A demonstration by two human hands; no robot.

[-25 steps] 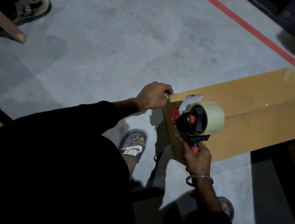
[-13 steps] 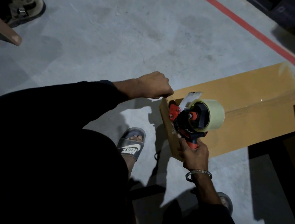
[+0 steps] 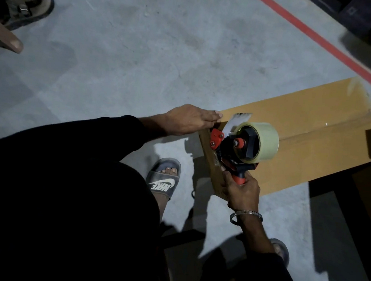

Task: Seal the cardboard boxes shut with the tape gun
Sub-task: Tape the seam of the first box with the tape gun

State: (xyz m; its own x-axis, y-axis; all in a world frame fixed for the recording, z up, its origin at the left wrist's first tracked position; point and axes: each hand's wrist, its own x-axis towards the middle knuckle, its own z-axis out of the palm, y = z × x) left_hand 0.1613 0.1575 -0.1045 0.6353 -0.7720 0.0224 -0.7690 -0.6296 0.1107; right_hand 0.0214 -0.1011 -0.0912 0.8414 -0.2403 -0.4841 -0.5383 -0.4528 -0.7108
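Tape run at the near end of the box; left hand flattened since half a second ago.

Cardboard box (image 3: 302, 136) lies on the concrete floor (image 3: 121, 46), a glossy tape strip along its centre seam reaching the far end. Tape gun (image 3: 244, 145) sits at the near edge, just beside the left fingertips. Right hand (image 3: 241, 192) is wrapped round the red-and-black handle. Left hand (image 3: 190, 119), earlier curled in a fist at the corner, now lies with fingers straight, pressing the box edge. Judgement: the strip end is being smoothed down; this seam is nearly sealed.
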